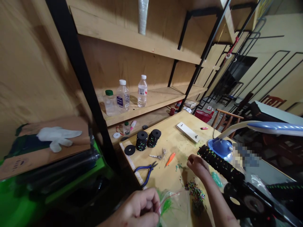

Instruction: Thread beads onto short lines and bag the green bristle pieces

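Right of my clenched left hand (139, 209), crinkly clear plastic bag (177, 209) pinched at its edge, my right hand (197, 165) curled, grip I cannot tell, beside ribbed black cylinder (220, 164)

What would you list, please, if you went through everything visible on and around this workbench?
water bottles: three, clear, on the shelf
disc stacks: two, black, back of the table
loose disc: one, black, left of the stacks
pliers: one, blue handles, near the table's left edge
orange tool: one, orange, mid-table
white block: one, white, far end of the table
lamp: one, blue and white, right side
glove: one, white, on the cardboard box at left
disc row: one, black, beside the right hand
beads: scattered, multi-coloured, near edge
clear bag: one, clear, at the left hand
left hand: grip closed on the bag's edge
right hand: fingers curled, by the disc row
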A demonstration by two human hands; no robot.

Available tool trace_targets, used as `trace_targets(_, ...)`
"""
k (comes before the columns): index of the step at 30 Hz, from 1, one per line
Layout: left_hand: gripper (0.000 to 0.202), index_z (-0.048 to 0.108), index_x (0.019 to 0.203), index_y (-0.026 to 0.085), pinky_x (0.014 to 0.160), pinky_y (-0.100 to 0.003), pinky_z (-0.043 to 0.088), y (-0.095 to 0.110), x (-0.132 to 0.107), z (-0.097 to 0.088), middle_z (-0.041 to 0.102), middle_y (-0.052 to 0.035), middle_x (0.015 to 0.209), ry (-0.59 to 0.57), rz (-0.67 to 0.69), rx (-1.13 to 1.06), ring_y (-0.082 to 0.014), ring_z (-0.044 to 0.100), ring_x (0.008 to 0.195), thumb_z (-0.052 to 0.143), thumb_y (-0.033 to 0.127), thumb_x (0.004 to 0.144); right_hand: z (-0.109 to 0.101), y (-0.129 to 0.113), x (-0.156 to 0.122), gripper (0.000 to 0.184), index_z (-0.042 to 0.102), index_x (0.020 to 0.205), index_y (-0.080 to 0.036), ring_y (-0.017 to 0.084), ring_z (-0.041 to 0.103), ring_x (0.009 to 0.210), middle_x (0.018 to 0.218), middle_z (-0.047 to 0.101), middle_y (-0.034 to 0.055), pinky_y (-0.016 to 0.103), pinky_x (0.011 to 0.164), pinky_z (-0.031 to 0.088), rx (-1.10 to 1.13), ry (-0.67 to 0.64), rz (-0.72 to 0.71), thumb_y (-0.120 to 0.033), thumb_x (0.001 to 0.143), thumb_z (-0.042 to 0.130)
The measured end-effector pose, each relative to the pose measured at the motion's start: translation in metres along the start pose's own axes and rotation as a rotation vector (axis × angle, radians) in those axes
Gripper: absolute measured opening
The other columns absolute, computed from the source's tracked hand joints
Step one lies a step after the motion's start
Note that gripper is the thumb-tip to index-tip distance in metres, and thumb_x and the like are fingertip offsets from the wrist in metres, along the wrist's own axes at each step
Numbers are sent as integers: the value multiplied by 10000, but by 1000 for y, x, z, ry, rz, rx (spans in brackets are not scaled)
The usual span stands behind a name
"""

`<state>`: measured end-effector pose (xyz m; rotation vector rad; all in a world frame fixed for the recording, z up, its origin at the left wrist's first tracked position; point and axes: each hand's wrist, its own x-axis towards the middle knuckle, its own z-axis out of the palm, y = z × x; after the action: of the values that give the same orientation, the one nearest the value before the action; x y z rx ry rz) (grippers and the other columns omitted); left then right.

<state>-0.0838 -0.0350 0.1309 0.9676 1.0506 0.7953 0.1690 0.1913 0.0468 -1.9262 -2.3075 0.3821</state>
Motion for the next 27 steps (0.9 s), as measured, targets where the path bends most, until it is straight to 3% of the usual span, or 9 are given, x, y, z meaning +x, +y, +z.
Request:
trace_targets(3,117,500,808,189,506,-221,256,1,2,3,448,61,617,12,13,-15,-80,385,535,577,270,773,-1,0,-22,82,590,730,-202,151,526,641,658,584,-4,259,621,353,212,59,-38,-251,776,542)
trace_targets(8,155,494,797,187,484,-210,267,5,8,5,444,73,578,10,18,27,-78,390,514,582,306,750,1,-2,-47,331,501,698,-214,140,426,539,580,444,-30,252,521,344,598,78,-70,-534,775,469)
trace_targets(11,191,481,773,194,455,-203,262,6,12,6,428,84,555,25,-4,36,-77,381,496,593,337,713,-6,-5,-62,357,497,712,-204,118,386,526,594,409,-42,239,511,342,732,71,-108,-554,784,495)
trace_targets(14,199,482,769,197,438,-194,273,6,16,7,438,87,550,38,-14,67,-76,393,488,594,340,689,-28,-13,-82,312,521,756,-193,115,409,556,638,434,-34,230,524,360,799,97,-167,-498,818,524)
trace_targets(17,184,494,771,195,434,-186,293,6,19,9,453,85,555,46,6,104,-76,416,487,592,328,690,-57,-28,-107,203,537,768,-198,124,460,570,666,493,-14,223,516,385,787,249,-367,-376,865,542)
trace_targets(20,165,492,770,195,426,-180,287,7,19,11,447,92,534,60,46,121,-70,402,468,581,319,709,-78,-50,-130,108,520,780,-214,167,601,757,801,621,43,249,666,474,647,338,-657,-227,887,531)
trace_targets(23,164,478,775,198,426,-179,276,9,18,12,450,93,528,59,65,128,-65,376,458,576,321,731,-79,-67,-144,109,505,815,-225,162,640,785,840,670,52,248,699,496,561,251,-774,-162,897,470)
trace_targets(27,175,486,802,197,430,-188,267,9,15,13,442,98,513,70,60,128,-68,360,446,579,333,742,-65,-74,-150,153,530,818,-216,135,609,661,738,650,14,219,621,455,358,43,-853,-92,838,443)
